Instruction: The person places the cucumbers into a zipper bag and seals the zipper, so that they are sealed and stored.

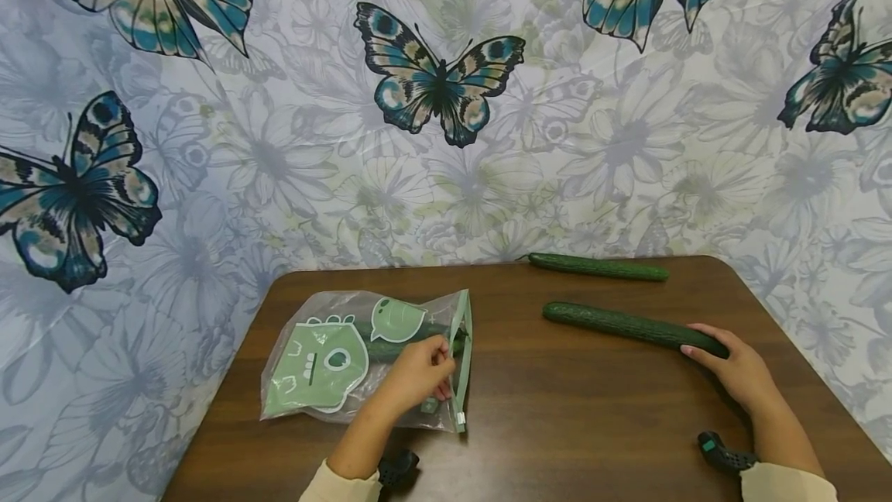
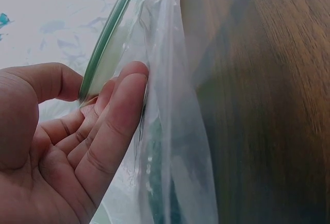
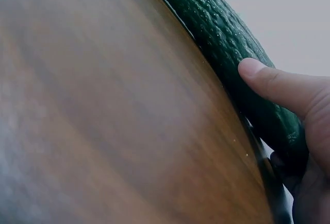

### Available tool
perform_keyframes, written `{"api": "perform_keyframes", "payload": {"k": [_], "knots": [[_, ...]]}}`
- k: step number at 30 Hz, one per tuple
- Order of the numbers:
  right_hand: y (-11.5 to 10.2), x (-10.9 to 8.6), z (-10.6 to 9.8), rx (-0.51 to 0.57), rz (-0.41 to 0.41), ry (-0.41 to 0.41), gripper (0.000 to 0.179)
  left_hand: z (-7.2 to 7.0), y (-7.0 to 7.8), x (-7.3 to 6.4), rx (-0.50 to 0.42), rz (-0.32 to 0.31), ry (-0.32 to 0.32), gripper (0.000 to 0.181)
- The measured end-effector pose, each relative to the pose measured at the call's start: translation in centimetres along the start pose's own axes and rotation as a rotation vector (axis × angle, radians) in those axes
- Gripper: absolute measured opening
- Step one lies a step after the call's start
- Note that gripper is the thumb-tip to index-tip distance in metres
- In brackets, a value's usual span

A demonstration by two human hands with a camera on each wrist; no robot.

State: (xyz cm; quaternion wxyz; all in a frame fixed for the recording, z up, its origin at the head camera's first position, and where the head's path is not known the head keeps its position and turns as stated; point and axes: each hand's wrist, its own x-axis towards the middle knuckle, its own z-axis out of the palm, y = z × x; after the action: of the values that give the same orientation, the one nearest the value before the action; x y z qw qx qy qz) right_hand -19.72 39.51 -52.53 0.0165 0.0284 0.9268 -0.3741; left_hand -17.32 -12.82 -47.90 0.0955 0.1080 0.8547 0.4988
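Note:
My left hand (image 1: 416, 372) holds the mouth of a clear zip bag (image 1: 383, 405) with green animal prints. In the left wrist view the thumb bends against the green zip strip (image 2: 105, 41), and the fingers lie at the plastic behind it. Dark green cucumber shapes (image 1: 390, 350) show through the bag. On the right, my right hand (image 1: 740, 362) grips the near end of a long cucumber (image 1: 613, 321), thumb on one side and fingers on the other. Its far end points left, toward the bag. The right wrist view shows the thumb pressed on the bumpy cucumber skin (image 3: 216, 33).
Another cucumber (image 1: 598, 266) lies along the back edge of the brown wooden table (image 1: 543, 424). Behind the table hangs a cloth (image 1: 293, 200) printed with butterflies and flowers. A white slider (image 1: 460, 418) sits at the near end of the bag's strip.

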Motion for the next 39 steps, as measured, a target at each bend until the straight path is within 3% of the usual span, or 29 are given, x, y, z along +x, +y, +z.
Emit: {"api": "perform_keyframes", "payload": {"k": [8, 25, 39], "knots": [[-0.3, 0.3, 0.3, 0.028, -0.051, 0.03, 0.066, -0.1, 0.0, 0.0, 0.004, 0.003, 0.002, 0.003], [-2.1, 0.5, 1.3, 0.121, -0.035, 0.011, 0.066, -0.1, -0.1, 0.0, 0.005, -0.001, -0.001, 0.004], [-4.0, 0.5, 2.6, 0.121, -0.124, -0.036, 0.06, -0.2, 0.2, -0.2, -0.001, -0.001, 0.007, 0.004]]}}
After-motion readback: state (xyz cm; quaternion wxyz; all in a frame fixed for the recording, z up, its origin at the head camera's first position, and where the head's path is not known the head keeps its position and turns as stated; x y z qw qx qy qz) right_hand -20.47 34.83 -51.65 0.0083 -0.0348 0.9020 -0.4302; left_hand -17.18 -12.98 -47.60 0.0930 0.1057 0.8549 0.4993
